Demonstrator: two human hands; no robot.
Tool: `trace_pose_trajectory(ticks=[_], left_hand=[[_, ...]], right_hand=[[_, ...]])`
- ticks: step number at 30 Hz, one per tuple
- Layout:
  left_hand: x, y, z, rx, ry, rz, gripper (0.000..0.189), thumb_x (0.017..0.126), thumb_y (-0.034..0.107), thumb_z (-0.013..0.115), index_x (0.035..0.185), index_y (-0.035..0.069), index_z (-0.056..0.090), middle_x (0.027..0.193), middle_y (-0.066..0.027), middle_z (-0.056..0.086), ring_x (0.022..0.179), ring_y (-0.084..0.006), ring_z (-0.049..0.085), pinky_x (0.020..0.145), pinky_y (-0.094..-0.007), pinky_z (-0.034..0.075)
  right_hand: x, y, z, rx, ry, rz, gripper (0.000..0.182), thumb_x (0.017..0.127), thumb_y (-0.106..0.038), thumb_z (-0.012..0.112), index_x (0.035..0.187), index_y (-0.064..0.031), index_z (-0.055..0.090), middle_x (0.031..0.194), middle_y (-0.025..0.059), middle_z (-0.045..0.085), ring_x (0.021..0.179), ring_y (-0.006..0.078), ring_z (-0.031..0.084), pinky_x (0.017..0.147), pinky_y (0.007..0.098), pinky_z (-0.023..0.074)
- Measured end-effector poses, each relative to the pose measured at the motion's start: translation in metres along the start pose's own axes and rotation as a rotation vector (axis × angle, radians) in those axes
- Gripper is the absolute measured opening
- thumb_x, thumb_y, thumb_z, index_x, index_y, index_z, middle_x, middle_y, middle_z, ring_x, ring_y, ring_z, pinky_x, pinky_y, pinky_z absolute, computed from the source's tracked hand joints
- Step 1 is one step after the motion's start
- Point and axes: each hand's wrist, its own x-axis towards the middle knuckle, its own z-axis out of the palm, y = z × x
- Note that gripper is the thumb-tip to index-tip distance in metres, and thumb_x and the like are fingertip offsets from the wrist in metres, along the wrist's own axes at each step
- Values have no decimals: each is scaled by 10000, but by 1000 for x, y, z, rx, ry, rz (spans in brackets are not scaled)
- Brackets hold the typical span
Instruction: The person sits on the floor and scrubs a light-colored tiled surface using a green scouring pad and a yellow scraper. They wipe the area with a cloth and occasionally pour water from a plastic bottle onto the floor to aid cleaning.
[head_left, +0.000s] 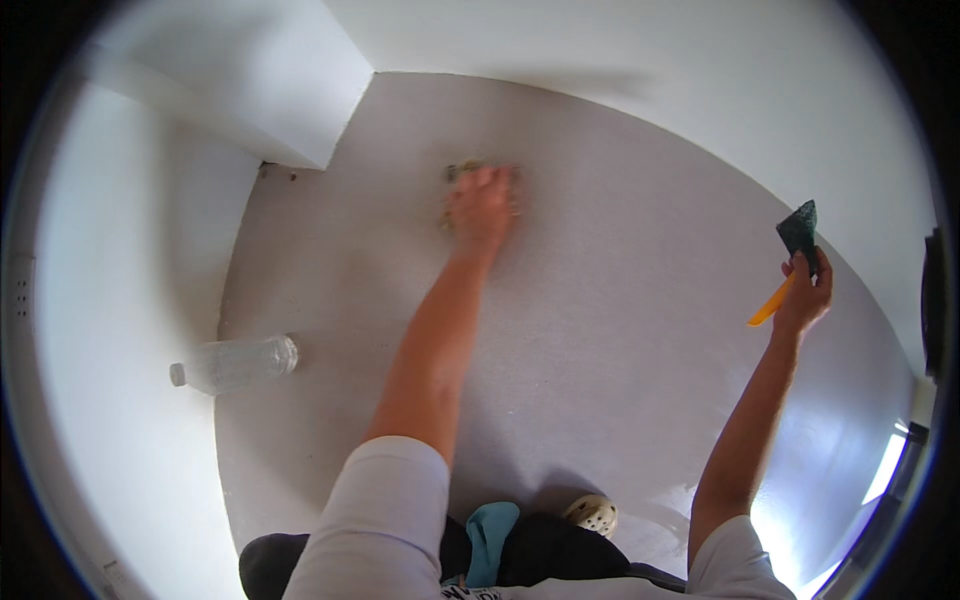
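My left hand (484, 202) presses down on a patterned cloth (452, 174) on the grey floor (585, 300); the hand is blurred and covers most of the cloth. Off to the right, my right hand (808, 289) holds a dark green scouring pad (799, 226) and a tool with an orange handle (771, 301). The pad hides the tool's far end, and the fingers wrap both above the floor. A teal cloth (491, 536) hangs by my dark trousers near the bottom of the view.
A clear plastic bottle (244, 364) with a cap stands on the floor by the left wall (112, 262). White walls bound the floor, with a boxed corner (300, 97) at upper left. A beige clog (592, 514) shows near my legs. Bright light reflects at lower right.
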Motion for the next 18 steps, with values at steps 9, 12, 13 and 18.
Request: trace_pose_trajectory(ticks=[9, 12, 13, 18], left_hand=[[-137, -202, -97, 291, -244, -609, 354, 851, 194, 469, 1203, 230, 468, 1176, 4, 433, 1089, -213, 408, 868, -390, 363], [-190, -234, -88, 367, -106, -360, 310, 859, 212, 469, 1163, 160, 494, 1139, -34, 452, 1058, -205, 417, 823, -348, 388], [-185, -179, -90, -62, -36, -466, 279, 866, 225, 462, 1123, 127, 510, 1097, -45, 477, 1014, -204, 439, 804, -342, 395], [-244, 79, -79, -445, -59, 173, 143, 791, 121, 534, 927, 94, 571, 901, -59, 576, 826, -201, 547, 671, -388, 449]], right_hand=[[-21, -38, 9, 3, -113, -59, 343, 777, -89, 588, 1104, -3, 535, 951, 99, 601, 731, 151, 615, 659, 237, 504], [-40, -54, 12, 46, -149, -115, 343, 767, -89, 591, 1096, -7, 540, 922, 95, 608, 716, 145, 614, 639, 229, 492], [-33, -57, 6, 40, -147, -153, 342, 763, -88, 593, 1092, -7, 542, 915, 95, 609, 709, 146, 614, 634, 228, 490], [-63, -95, 1, 130, -141, -139, 320, 762, -64, 610, 1068, 5, 548, 884, 86, 592, 719, 146, 605, 650, 234, 511]])
